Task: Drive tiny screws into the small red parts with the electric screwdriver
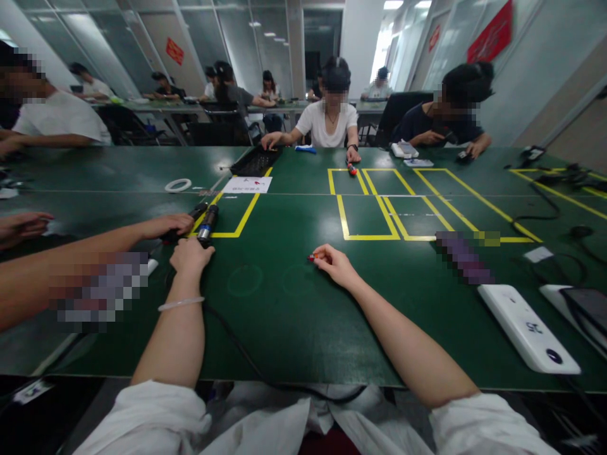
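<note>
My left hand (190, 254) is closed around the near end of a black cylindrical tool (207, 222) with a blue and silver band. Its exact kind I cannot make out. Close beside it, a co-worker's hand (173, 224) rests on another dark tool (198, 212). My right hand (334, 265) is over the bare green table, pinching a small red piece (312, 258) between thumb and fingertips. Most of that piece is hidden by the fingers. Two faint rings are marked on the table between my hands.
Yellow tape frames (372, 237) mark the green table (294, 335). At right are a phone (465, 258) and a white power bank (528, 328). A paper sheet (247, 184), black tray (256, 162) and white tape ring (178, 185) lie farther off. People sit opposite. A black cord (246, 351) crosses near me.
</note>
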### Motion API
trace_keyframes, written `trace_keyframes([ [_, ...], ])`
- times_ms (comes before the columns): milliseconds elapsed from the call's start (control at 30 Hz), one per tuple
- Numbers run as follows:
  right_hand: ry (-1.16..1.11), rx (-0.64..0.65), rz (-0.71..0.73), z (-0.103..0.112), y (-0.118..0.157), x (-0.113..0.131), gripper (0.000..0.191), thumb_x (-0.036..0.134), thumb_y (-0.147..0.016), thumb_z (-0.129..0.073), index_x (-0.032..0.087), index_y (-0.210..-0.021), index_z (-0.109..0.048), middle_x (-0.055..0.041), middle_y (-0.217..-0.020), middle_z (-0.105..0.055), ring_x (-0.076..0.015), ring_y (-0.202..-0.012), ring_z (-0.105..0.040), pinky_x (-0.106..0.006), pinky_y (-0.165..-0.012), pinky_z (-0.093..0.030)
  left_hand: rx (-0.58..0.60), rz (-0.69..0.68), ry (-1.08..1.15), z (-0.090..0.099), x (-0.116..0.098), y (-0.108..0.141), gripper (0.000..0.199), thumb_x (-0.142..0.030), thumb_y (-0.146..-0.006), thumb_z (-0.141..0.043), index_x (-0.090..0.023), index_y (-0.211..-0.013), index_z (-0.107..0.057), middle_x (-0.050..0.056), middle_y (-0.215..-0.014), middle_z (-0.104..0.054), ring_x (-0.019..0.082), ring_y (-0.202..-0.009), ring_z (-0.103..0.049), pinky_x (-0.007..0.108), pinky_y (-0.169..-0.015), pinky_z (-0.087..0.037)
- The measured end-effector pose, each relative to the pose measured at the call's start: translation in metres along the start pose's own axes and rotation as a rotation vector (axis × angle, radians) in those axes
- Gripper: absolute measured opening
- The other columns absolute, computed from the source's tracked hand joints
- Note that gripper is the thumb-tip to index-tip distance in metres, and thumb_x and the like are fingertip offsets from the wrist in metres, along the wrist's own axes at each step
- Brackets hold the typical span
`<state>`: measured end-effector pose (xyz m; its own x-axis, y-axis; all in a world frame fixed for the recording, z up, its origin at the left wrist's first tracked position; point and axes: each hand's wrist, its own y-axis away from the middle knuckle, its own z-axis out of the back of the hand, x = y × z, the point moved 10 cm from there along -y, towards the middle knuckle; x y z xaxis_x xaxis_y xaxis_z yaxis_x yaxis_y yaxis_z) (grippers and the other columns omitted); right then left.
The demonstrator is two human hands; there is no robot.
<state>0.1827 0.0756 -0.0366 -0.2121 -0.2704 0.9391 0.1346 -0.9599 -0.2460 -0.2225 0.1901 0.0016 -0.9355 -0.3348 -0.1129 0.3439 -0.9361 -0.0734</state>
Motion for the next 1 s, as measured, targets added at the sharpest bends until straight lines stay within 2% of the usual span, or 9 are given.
trace_keyframes([
  [133, 0.106, -0.041, 0.029, 0.005, 0.000, 0.008, 0.019, 0.031, -0.082, -0.062, 0.018, -0.096, -0.063, -0.0011, -0.085, -0.062, -0.0113, -0.065, -0.051, -0.025, -0.065, -0.042, -0.005, -0.035, 0.004, 0.001, -0.019, 0.011, 0.066, -0.054, -0.075, -0.061, -0.012, -0.125, -0.055, 0.023, -0.126, -0.055, 0.040, -0.111, -0.058, 0.048, -0.085, -0.051],
  [233, 0.146, -0.075, 0.046, 0.009, 0.000, 0.012, 0.018, 0.029, -0.081, -0.062, 0.018, -0.094, -0.063, -0.0022, -0.089, -0.063, -0.0117, -0.067, -0.052, -0.026, -0.067, -0.043, 0.001, -0.095, -0.006, 0.000, -0.043, 0.024, 0.060, -0.055, -0.074, -0.060, -0.013, -0.118, -0.059, 0.021, -0.121, -0.058, 0.039, -0.107, -0.059, 0.046, -0.082, -0.051],
  [400, 0.113, -0.053, 0.007, 0.007, 0.001, 0.010, 0.021, 0.031, -0.080, -0.063, 0.017, -0.096, -0.062, -0.0008, -0.081, -0.063, -0.0114, -0.063, -0.051, -0.025, -0.062, -0.041, 0.014, -0.304, -0.018, -0.002, -0.107, 0.063, 0.054, -0.053, -0.078, -0.056, -0.015, -0.116, -0.059, 0.018, -0.114, -0.059, 0.034, -0.101, -0.061, 0.042, -0.079, -0.052],
  [567, 0.088, -0.054, -0.006, 0.007, 0.001, 0.008, 0.021, 0.031, -0.079, -0.064, 0.016, -0.094, -0.061, 0.0019, -0.072, -0.058, -0.0109, -0.059, -0.050, -0.024, -0.059, -0.039, 0.013, -0.561, 0.015, -0.007, -0.174, 0.118, 0.052, -0.049, -0.081, -0.056, -0.018, -0.123, -0.054, 0.014, -0.115, -0.057, 0.029, -0.101, -0.061, 0.035, -0.078, -0.051],
  [667, 0.084, -0.061, 0.013, 0.006, 0.000, 0.008, 0.020, 0.032, -0.077, -0.066, 0.017, -0.090, -0.060, 0.0028, -0.070, -0.057, -0.0108, -0.058, -0.049, -0.024, -0.058, -0.039, 0.003, -0.696, 0.045, -0.010, -0.203, 0.149, 0.056, -0.047, -0.082, -0.056, -0.020, -0.131, -0.048, 0.012, -0.121, -0.055, 0.028, -0.106, -0.059, 0.035, -0.081, -0.050],
  [833, 0.086, -0.049, 0.046, 0.004, 0.001, 0.011, 0.019, 0.032, -0.077, -0.065, 0.018, -0.088, -0.058, 0.0037, -0.068, -0.055, -0.0104, -0.056, -0.048, -0.023, -0.056, -0.039, 0.041, -0.852, 0.092, -0.012, -0.228, 0.186, 0.060, -0.043, -0.083, -0.057, -0.020, -0.136, -0.042, 0.012, -0.126, -0.053, 0.027, -0.111, -0.056, 0.035, -0.084, -0.050],
  [1000, 0.091, 0.010, 0.091, -0.003, 0.003, 0.015, 0.018, 0.029, -0.079, -0.065, 0.018, -0.090, -0.057, 0.0038, -0.070, -0.055, -0.0101, -0.056, -0.049, -0.023, -0.057, -0.040, 0.086, -0.946, 0.125, -0.012, -0.233, 0.200, 0.061, -0.040, -0.084, -0.056, -0.022, -0.139, -0.039, 0.011, -0.128, -0.052, 0.026, -0.113, -0.055, 0.034, -0.083, -0.050],
])
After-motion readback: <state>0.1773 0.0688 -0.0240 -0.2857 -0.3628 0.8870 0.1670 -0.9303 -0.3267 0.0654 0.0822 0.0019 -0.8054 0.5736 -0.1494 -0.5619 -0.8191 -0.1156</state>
